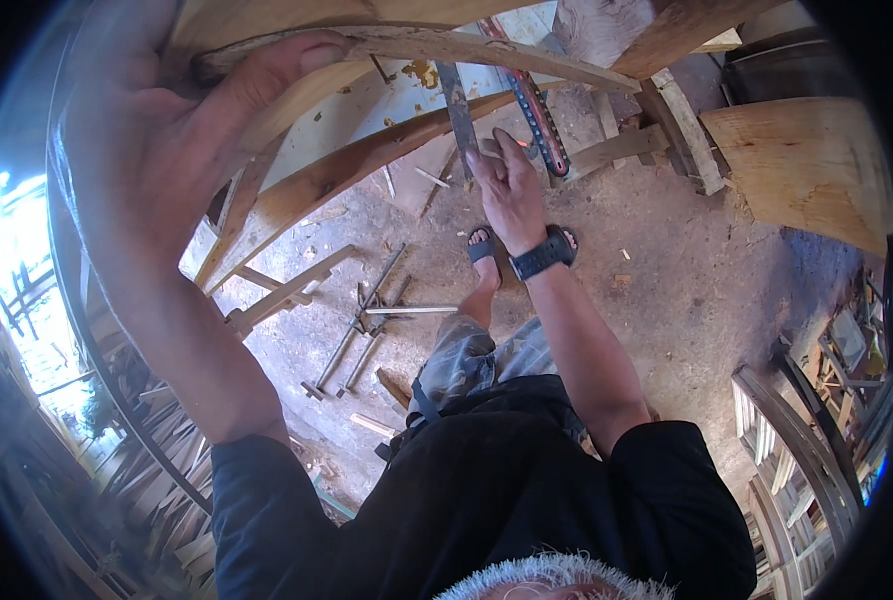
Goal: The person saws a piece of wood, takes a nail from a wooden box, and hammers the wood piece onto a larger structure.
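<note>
At the upper left, my left hand [192,135] is closed on the end of a curved wooden strip [437,42], with its thumb laid along the wood and its other fingers mostly hidden. My right hand [514,190] wears a dark wrist strap and grips the near end of a flat grey metal bar [456,105], which runs up under the strip. Just right of that bar hangs a red metal bar with a row of holes [540,120], apart from my fingers. Below the strip is a white surface with brown stains [367,108], edged by a curved wooden rail [337,168].
Metal bar clamps [362,325] lie on the concrete floor [657,290], left of my legs. A wide wooden panel [807,165] stands at the right. Curved wooden pieces [802,440] are stacked at the lower right, and scrap sticks [162,470] are piled at the lower left.
</note>
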{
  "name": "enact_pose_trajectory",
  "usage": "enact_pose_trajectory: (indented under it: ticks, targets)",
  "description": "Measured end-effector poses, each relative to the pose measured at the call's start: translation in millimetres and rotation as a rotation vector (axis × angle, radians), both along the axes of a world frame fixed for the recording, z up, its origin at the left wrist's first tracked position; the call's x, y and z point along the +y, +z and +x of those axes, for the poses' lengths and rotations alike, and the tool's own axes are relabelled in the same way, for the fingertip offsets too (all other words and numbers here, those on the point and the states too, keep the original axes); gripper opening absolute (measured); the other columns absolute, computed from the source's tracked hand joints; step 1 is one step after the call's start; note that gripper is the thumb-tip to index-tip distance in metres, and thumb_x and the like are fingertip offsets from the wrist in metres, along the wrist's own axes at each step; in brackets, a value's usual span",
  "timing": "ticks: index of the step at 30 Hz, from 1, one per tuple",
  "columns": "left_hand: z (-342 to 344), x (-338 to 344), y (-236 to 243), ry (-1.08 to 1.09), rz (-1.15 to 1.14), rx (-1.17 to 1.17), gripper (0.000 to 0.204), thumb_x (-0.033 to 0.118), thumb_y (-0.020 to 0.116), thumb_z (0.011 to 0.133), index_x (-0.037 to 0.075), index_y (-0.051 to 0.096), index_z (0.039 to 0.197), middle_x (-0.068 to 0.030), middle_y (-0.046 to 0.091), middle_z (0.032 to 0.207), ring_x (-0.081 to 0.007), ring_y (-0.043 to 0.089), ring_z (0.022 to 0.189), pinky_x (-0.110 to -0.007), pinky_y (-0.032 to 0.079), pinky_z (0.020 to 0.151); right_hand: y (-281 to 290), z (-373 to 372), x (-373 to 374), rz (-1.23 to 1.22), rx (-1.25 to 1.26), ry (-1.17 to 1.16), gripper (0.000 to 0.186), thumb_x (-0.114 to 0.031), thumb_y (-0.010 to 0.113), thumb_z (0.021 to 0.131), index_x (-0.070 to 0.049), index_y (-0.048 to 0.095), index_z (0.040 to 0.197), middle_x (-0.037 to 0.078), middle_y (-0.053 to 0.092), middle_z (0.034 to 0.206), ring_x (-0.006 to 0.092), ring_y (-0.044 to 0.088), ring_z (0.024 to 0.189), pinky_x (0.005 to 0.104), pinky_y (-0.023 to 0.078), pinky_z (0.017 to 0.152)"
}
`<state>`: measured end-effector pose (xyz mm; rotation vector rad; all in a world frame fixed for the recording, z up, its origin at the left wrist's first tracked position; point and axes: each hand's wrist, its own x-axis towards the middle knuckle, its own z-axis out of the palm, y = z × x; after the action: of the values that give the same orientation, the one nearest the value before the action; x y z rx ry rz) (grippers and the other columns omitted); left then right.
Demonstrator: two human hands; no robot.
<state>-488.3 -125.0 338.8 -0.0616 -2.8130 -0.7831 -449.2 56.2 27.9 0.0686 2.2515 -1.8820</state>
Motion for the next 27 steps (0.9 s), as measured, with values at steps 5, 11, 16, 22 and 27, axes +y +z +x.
enact_pose_trajectory:
  ticks: [5,11,16,22,27]
  targets:
    - [3.3,1.8,2.5,0.052,-0.074,0.007,0.058,0.016,0.091,0.08,0.001,0.065,0.13,-0.01,0.075,0.109,-0.0165,0.072,0.097,-0.029,0.057,0.085,33.6,18.5,41.6,0.109,0.298,-0.021,0.035,-0.02,0.069,0.1,0.003,0.064,0.126,0.014,0.073,0.103,0.0207,0.07,0.092,0.0316,0.055,0.082]
    - [2.5,5.8,0.5,-0.065,0.013,0.04,0.067,0.015,0.092,0.077,-0.002,0.061,0.133,-0.0129,0.071,0.12,-0.0214,0.07,0.105,-0.033,0.057,0.093,43.5,20.0,77.1,-0.115,0.167,-0.093,0.018,-0.01,0.067,0.1,0.0,0.068,0.115,0.009,0.071,0.093,0.0128,0.068,0.08,0.0282,0.054,0.072]
    - [15.7,5.6,-13.4,-0.16,-0.247,0.409,0.069,0.006,0.087,0.078,-0.005,0.054,0.137,-0.0171,0.065,0.129,-0.0284,0.068,0.113,-0.042,0.055,0.102,27.9,36.7,103.1,-0.096,0.229,-0.131,0.019,-0.009,0.065,0.1,0.0,0.068,0.117,0.007,0.069,0.09,0.0113,0.065,0.076,0.0264,0.052,0.069]
    - [60.2,2.7,-92.2,-0.292,0.061,0.776,0.025,0.023,0.073,0.089,-0.001,0.069,0.096,-0.0174,0.071,0.104,-0.0272,0.069,0.093,-0.04,0.054,0.082,9.2,58.3,124.7,-0.191,0.037,-0.213,0.03,-0.011,0.064,0.101,-0.002,0.063,0.13,0.003,0.068,0.092,0.0088,0.063,0.083,0.0243,0.049,0.072]
    - [24.6,-19.5,-194.3,0.07,-0.082,0.074,0.025,0.02,0.06,0.101,0.001,0.074,0.106,-0.0154,0.074,0.1,-0.0309,0.069,0.097,-0.041,0.052,0.09,6.7,36.3,110.6,-0.374,0.014,-0.227,0.047,-0.018,0.063,0.104,0.002,0.05,0.145,0.006,0.069,0.1,0.0108,0.065,0.094,0.0254,0.049,0.082]
